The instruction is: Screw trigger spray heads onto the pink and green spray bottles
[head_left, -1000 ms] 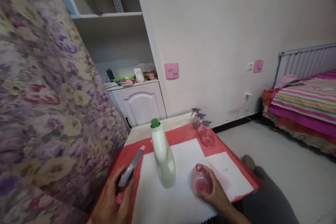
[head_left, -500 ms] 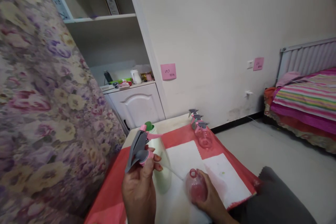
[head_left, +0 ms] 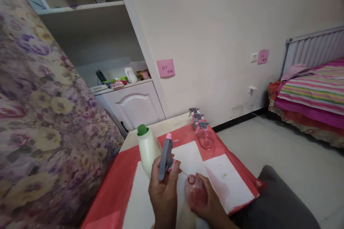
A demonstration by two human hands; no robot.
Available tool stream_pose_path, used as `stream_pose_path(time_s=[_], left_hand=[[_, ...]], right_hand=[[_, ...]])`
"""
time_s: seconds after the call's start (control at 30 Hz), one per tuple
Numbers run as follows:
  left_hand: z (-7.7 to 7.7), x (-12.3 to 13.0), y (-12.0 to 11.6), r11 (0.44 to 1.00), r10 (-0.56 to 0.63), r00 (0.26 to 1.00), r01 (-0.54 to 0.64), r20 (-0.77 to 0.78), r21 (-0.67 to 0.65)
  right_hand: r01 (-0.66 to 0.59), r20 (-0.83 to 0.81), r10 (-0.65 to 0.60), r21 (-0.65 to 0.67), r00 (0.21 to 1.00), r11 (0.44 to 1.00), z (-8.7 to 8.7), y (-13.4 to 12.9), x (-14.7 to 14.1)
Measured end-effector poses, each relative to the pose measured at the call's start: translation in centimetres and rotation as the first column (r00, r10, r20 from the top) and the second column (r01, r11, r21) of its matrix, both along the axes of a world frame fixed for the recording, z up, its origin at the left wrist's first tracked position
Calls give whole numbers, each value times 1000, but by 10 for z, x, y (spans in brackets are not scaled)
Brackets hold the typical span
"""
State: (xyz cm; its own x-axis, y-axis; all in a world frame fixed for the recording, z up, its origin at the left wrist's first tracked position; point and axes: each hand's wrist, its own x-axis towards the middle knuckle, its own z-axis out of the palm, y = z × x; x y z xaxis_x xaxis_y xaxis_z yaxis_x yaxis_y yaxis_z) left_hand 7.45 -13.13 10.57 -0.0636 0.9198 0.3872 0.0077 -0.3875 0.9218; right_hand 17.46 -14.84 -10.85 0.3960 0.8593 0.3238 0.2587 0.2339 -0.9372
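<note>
Sprayer head [head_left: 166, 161] sits pinched in left hand [head_left: 162, 189], dip tube [head_left: 184, 173] slanting down-right to neck [head_left: 191, 183] of pink bottle [head_left: 197, 195] gripped by right hand [head_left: 211, 200], tip entry unclear.

- One camera, worn on the person's head, looks forward and down from the near side of the table [head_left: 169, 126].
- Closest to it, low in the frame, are the left hand [head_left: 163, 193] and right hand [head_left: 211, 204].
- The table's far edge lies below mid-height; the frame's bottom cuts its left edge.
- Past the far edge the view faces the wall [head_left: 215, 25], curtain [head_left: 53, 132] at left, bed [head_left: 314, 96] far right.
</note>
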Motion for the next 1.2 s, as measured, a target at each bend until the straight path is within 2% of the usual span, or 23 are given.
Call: stream_pose_path(time_s=[0.2, 0.47, 0.6, 0.7, 0.87, 1.0, 1.2], left_hand=[[-18, 7, 1, 998, -30, 998, 27, -60, -63], [-64, 6, 10, 966, -153, 986, 135, -67, -220], [-85, 3, 17, 959, -189, 973, 154, -133, -238], [-95, 1, 20, 949, -233, 960, 191, -152, -251], [-98, -2, 23, 932, -286, 947, 239, -148, -272], [-94, -1, 23, 931, -291, 943, 241, -160, -275], [-86, 1, 25, 933, -294, 933, 233, -208, -274]], right_hand=[[6, -7, -6, 23, 1000, 1000, 9, -2, 0], [-7, -18, 8, 62, 1000, 998, 1, 0, 2], [-28, -43, 31, 64, 999, 998, 5, -2, 2], [-42, -71, 46, 65, 996, 997, 9, -2, 2], [-43, -56, 48, 93, 997, 995, 5, -1, 2], [-24, -42, 28, 105, 999, 994, 1, -1, 1], [-24, -61, 34, 154, 998, 988, 7, 0, 0]])
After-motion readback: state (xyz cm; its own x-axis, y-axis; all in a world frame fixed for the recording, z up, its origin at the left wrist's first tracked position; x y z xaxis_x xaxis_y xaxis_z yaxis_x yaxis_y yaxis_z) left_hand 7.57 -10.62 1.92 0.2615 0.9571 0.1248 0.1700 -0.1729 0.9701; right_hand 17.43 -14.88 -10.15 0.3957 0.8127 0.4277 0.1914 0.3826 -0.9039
